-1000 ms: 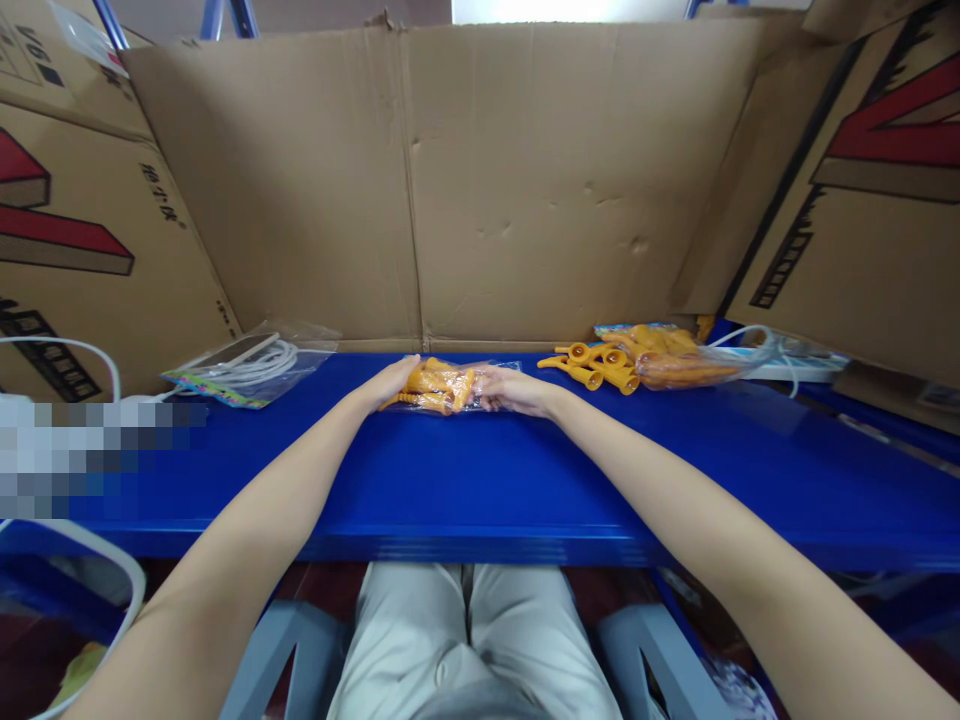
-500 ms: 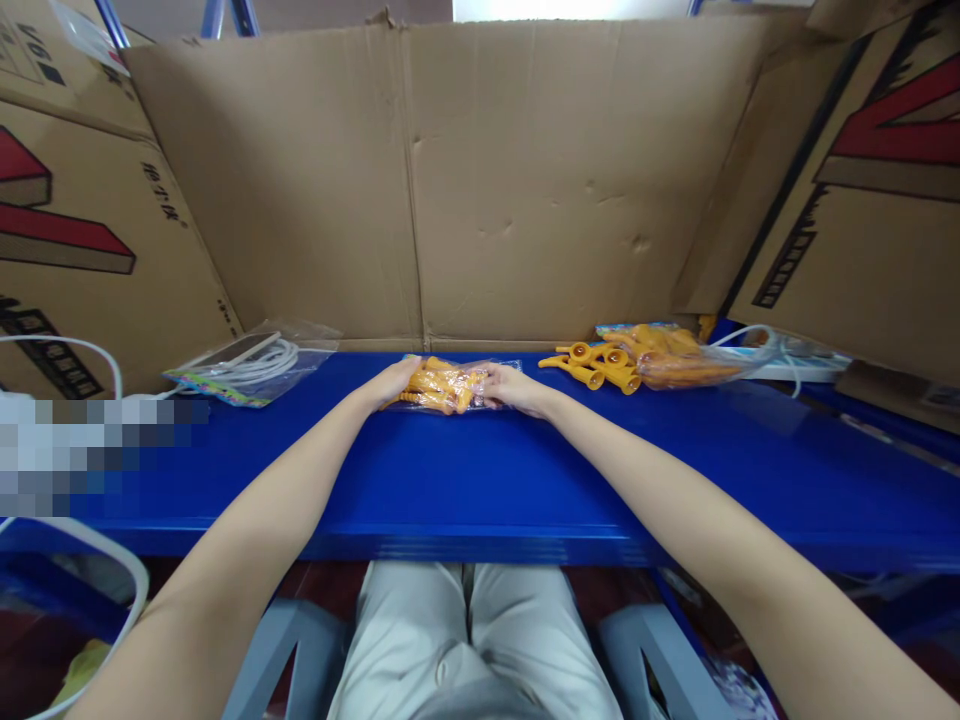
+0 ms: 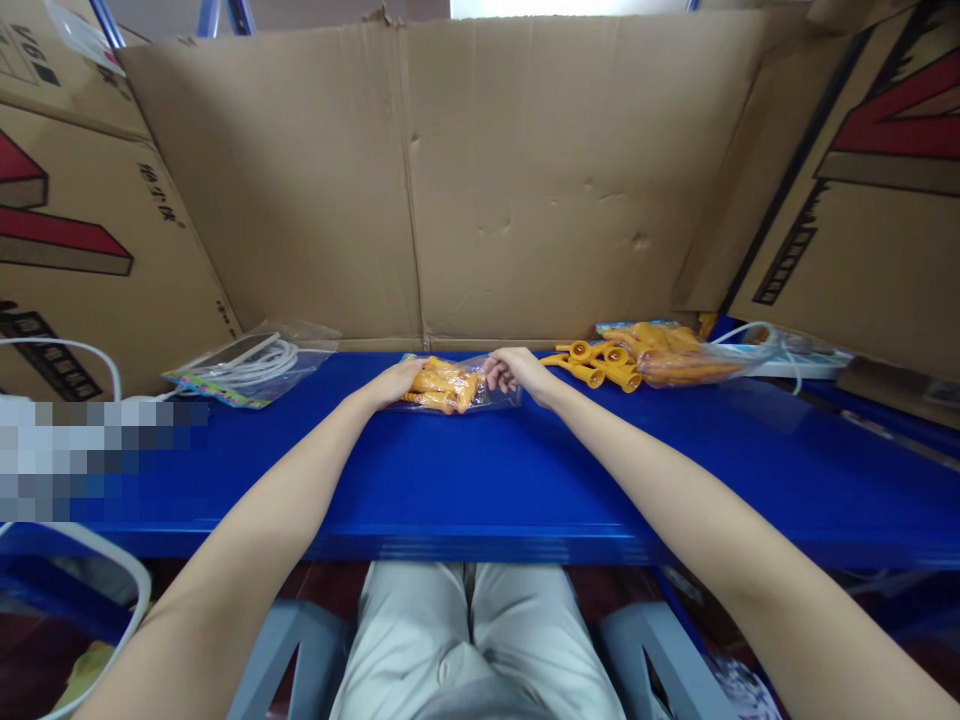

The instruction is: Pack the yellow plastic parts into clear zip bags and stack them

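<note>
A clear plastic bag (image 3: 444, 385) filled with orange plastic horn-shaped pieces lies flat on the blue tabletop in front of me. My left hand (image 3: 397, 382) grips the bag's left end, the thumb on top and the other fingers mostly hidden. Over the bag's loose, unfilled right end is my right hand (image 3: 514, 372), its fingers bent and somewhat apart, with nothing visible in them. Whether those fingertips touch the film is hard to see. Just right of that hand, several loose orange horn-shaped pieces (image 3: 600, 362) lie in a small heap, their flared ends facing me.
Another bag of orange pieces (image 3: 667, 355) rests behind the heap, near a white cable (image 3: 780, 345). At left lies a clear bag with a coiled white cable (image 3: 262, 365). Tall cardboard (image 3: 540, 180) walls the back and sides. The blue table's front edge (image 3: 480, 545) is before my lap.
My right hand has lifted slightly off the bag's right part and drawn a little to the right, uncovering clear film. My left hand has stayed on the bag's left end.
</note>
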### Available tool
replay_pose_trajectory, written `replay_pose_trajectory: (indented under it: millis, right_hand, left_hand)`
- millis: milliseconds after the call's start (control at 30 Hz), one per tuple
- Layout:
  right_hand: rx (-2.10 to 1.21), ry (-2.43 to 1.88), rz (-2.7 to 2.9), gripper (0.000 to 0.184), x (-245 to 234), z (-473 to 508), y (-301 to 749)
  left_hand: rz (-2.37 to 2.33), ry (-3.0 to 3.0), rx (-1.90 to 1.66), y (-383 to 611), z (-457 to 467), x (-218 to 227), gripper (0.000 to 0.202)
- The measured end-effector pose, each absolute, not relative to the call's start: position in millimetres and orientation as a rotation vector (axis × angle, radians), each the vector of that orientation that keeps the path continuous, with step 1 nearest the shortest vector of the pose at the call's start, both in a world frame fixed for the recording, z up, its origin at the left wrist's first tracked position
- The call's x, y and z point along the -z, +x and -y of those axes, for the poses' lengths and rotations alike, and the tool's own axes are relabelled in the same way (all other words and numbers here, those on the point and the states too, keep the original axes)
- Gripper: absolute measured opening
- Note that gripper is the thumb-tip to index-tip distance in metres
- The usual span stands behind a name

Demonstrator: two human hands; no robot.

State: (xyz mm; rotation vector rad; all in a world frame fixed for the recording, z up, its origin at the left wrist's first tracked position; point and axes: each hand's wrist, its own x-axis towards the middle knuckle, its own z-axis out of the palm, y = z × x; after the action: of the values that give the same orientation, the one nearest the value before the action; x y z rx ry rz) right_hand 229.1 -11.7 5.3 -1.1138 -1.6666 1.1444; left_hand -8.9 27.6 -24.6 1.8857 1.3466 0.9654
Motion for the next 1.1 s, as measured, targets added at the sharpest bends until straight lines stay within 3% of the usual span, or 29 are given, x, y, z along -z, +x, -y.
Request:
replay_pose_trajectory:
  millis: [100, 500, 600, 800, 1100]
  right_hand:
    - [-1.164, -1.068, 1.739, 0.034, -9.1, 15.3, 229.9]
    - [-1.067, -1.227, 1.601, 0.024, -4.1, 1.4, 244.3]
    - [-0.872, -1.382, 1.683, 0.023, 0.4, -2.7, 248.3]
    - [-0.083, -1.647, 2.101, 0.021, 0.4, 3.5, 244.8]
    - [0.233, -1.729, 2.085, 0.028, -1.6, 11.4, 247.5]
  left_hand:
    - [-1.349, 1.934, -0.969, -9.8, -29.2, 26.6, 0.047]
    - [-1.666, 2.222, -0.811, -1.0, -15.0, 5.7, 0.047]
    - [-1.629, 2.228, -0.876, 0.1, -15.7, 8.5, 0.045]
    - [-1.613, 2.134, -0.885, -8.4, -19.3, 19.8, 0.048]
    - [-1.824, 2.439, -0.705, -2.0, -6.1, 3.6, 0.047]
